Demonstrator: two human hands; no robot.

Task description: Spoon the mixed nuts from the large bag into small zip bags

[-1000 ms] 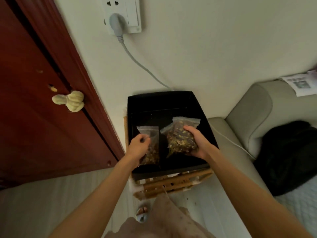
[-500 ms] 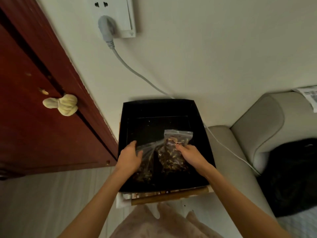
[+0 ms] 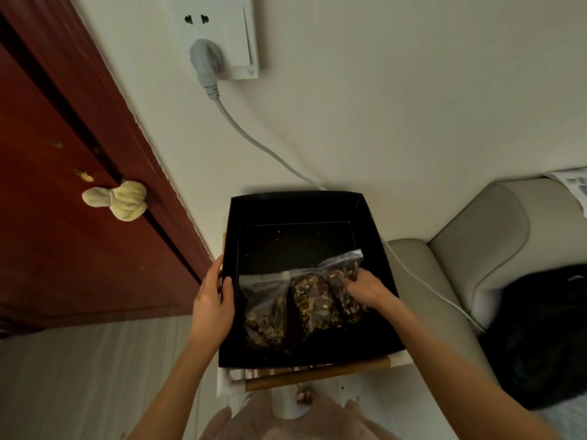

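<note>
Three filled bags sit in view, but start with the biggest thing: the open black cardboard box (image 3: 305,211), set on a slatted wooden stand (image 3: 314,374), backed against the pale wall below the white wall socket (image 3: 222,36) with its grey plug and cable. Left of the box runs the dark red wooden door (image 3: 63,185); to the box's right, a beige padded armrest (image 3: 476,249) with a black garment (image 3: 540,338) beyond it.

Inside the box, along its near half, the small clear zip bags of mixed nuts stand side by side: the leftmost bag (image 3: 265,309) close to the box's left wall, the middle bag (image 3: 313,300) touching it, and the right-hand bag (image 3: 344,281) pressed against the middle one. They lean together, presumably so each props up the next.

Now the hands. The left hand (image 3: 212,300) wraps over the box's left wall, thumb inside and fingers outside, likely steadying the box while the bags go in. The right hand (image 3: 365,289) is down in the box, fingers curled onto the right-hand bag, apparently nudging it snug against its neighbours. Whether it truly grips or merely presses is hard to tell.

No large bag and no spoon in view; this reads as stowing finished portions.
</note>
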